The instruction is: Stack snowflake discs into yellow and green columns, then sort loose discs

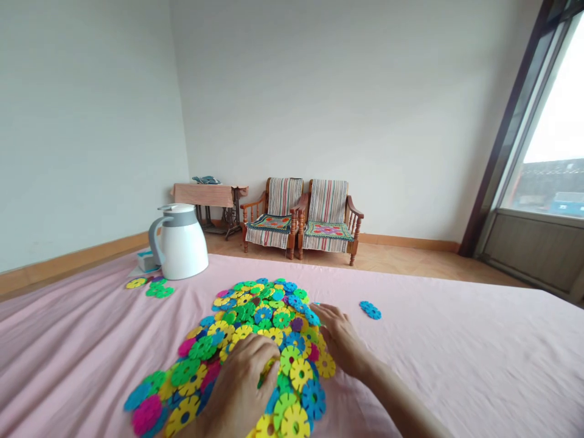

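A heap of flat plastic flower-shaped discs (262, 314) in yellow, green, blue, pink and purple lies on a pink cloth. My left hand (246, 380) is over the near part of the heap, fingers curled down and their tips hidden. Yellow and green show in the gap beside its thumb; whether this is a held disc is unclear. At the heap's right edge, my right hand (340, 334) has its fingers bent together at a blue flower disc (311, 315). Apart from the heap, to the right, lie joined or overlapping blue discs (370, 310).
A white jug with a grey handle (185, 246) stands at the back left, beside a small box (146, 261). Several loose discs (159, 289) lie before it. Beyond the pink cloth (447, 340) are two wooden armchairs (328, 210) and a cloth-covered table (203, 194).
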Tool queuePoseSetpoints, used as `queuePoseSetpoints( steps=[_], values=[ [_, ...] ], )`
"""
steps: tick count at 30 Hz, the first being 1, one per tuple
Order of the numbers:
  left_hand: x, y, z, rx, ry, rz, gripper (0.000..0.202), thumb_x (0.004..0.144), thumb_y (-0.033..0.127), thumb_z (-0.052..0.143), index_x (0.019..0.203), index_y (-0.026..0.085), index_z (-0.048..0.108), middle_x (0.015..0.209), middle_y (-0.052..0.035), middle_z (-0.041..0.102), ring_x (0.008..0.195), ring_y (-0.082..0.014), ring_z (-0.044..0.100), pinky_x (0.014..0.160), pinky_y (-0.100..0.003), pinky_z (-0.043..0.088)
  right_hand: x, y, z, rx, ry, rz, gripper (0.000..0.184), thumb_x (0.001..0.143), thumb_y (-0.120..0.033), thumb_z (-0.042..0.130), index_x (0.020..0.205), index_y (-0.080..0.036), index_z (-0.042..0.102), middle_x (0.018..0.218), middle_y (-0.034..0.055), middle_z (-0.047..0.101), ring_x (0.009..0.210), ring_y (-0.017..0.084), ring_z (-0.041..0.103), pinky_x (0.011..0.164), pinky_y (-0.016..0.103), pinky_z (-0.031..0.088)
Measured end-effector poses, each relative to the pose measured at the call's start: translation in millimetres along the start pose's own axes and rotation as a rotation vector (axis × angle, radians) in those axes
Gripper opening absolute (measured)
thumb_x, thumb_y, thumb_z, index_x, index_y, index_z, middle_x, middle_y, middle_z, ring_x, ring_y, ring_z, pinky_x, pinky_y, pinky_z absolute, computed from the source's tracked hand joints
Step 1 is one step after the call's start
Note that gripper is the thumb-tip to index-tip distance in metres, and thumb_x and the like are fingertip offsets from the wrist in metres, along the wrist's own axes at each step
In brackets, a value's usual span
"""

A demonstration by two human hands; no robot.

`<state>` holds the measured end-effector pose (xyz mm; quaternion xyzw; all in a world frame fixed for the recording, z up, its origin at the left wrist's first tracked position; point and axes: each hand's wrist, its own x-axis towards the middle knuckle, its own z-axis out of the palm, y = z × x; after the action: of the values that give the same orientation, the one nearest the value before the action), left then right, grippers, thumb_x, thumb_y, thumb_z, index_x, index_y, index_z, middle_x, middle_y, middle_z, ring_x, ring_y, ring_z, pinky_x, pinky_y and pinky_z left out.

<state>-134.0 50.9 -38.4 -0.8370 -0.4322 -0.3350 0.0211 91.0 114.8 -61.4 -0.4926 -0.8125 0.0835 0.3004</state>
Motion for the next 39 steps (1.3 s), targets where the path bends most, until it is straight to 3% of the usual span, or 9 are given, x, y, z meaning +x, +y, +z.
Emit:
queuePoseSetpoints(
  steps=[4, 9, 17, 20, 23, 27, 30, 33, 39],
  values=[
    [2, 0, 0.9, -0.002, -0.006, 0.001, 0.014, 0.08, 0.01, 0.049, 0.077, 0.019, 0.058, 0.08, -0.0019, 0.06, 0.079, -0.0165, 0.057, 0.074, -0.029, 0.049, -3, -6, 9, -0.135, -0.144, -0.007, 0.061, 0.079, -0.008, 0.038, 0.138, -0.02, 0.033, 0.14, 0.0067, 0.041, 0.132, 0.023, 0.026, 0.104, 0.043, 0.021],
    [2, 1, 0.6, -0.003, -0.019, 0.01, 0.014, 0.081, 0.01, 0.048, 0.078, 0.02, 0.058, 0.082, -0.002, 0.06, 0.081, -0.0166, 0.057, 0.075, -0.029, 0.048, -4, -7, 5, -0.087, -0.044, 0.05, 0.042, 0.082, -0.012, 0.039, 0.12, -0.022, 0.053, 0.123, 0.0081, 0.057, 0.113, 0.021, 0.047, 0.096, 0.035, 0.03],
    [2, 0, 0.3, -0.011, -0.068, -0.03, 0.015, 0.082, 0.009, 0.047, 0.079, 0.019, 0.057, 0.085, -0.0023, 0.059, 0.084, -0.0176, 0.055, 0.077, -0.032, 0.047, -7, -16, 4, 0.025, 0.102, 0.068, 0.03, 0.069, -0.004, 0.042, 0.086, -0.018, 0.062, 0.087, 0.005, 0.062, 0.085, 0.016, 0.054, 0.076, 0.026, 0.04],
    [1, 0, 0.4, -0.015, -0.084, -0.041, 0.015, 0.083, 0.01, 0.047, 0.08, 0.019, 0.057, 0.085, -0.0025, 0.058, 0.085, -0.0179, 0.055, 0.077, -0.032, 0.046, -7, -28, -9, 0.176, -0.085, 0.015, 0.016, 0.072, -0.011, 0.045, 0.07, -0.018, 0.06, 0.066, -0.0007, 0.059, 0.06, 0.011, 0.052, 0.056, 0.02, 0.038],
    [1, 0, 0.4, -0.024, -0.096, -0.048, 0.015, 0.084, 0.01, 0.047, 0.081, 0.019, 0.058, 0.086, -0.0024, 0.058, 0.085, -0.018, 0.054, 0.077, -0.032, 0.045, -9, -42, -30, 0.233, -0.312, 0.041, 0.007, 0.07, -0.022, 0.053, 0.067, -0.019, 0.059, 0.059, -0.0036, 0.058, 0.051, 0.008, 0.048, 0.045, 0.018, 0.032],
    [1, -1, 0.3, -0.017, -0.108, -0.055, 0.016, 0.085, 0.01, 0.046, 0.082, 0.02, 0.058, 0.087, -0.0022, 0.058, 0.086, -0.0182, 0.053, 0.078, -0.033, 0.044, -13, -56, -48, 0.078, -0.55, 0.064, 0.026, 0.058, -0.039, 0.067, 0.075, -0.02, 0.062, 0.064, -0.0023, 0.063, 0.054, 0.011, 0.051, 0.045, 0.02, 0.03],
    [2, 0, -0.3, -0.011, -0.122, -0.066, 0.016, 0.085, 0.011, 0.045, 0.081, 0.02, 0.058, 0.087, -0.0022, 0.058, 0.087, -0.0183, 0.053, 0.079, -0.033, 0.044, -16, -61, -47, -0.052, -0.59, 0.049, 0.044, 0.05, -0.044, 0.071, 0.087, -0.022, 0.062, 0.078, 0.0005, 0.066, 0.066, 0.016, 0.055, 0.05, 0.022, 0.031],
    [2, 0, -0.8, -0.016, -0.129, -0.067, 0.015, 0.085, 0.011, 0.045, 0.083, 0.02, 0.057, 0.088, -0.0022, 0.058, 0.087, -0.0183, 0.053, 0.079, -0.033, 0.043, -16, -62, -41, -0.069, -0.572, 0.033, 0.045, 0.05, -0.039, 0.071, 0.091, -0.021, 0.061, 0.086, 0.0022, 0.066, 0.073, 0.017, 0.055, 0.051, 0.022, 0.032],
    [2, 0, -0.6, 0.005, -0.146, -0.066, 0.015, 0.086, 0.013, 0.044, 0.082, 0.02, 0.057, 0.088, -0.0027, 0.057, 0.087, -0.0189, 0.053, 0.078, -0.033, 0.044, -9, -41, -39, 0.302, -0.677, 0.161, 0.014, 0.061, -0.02, 0.061, 0.075, -0.018, 0.06, 0.061, -0.0042, 0.059, 0.053, 0.009, 0.054, 0.045, 0.017, 0.035]
  ],
)
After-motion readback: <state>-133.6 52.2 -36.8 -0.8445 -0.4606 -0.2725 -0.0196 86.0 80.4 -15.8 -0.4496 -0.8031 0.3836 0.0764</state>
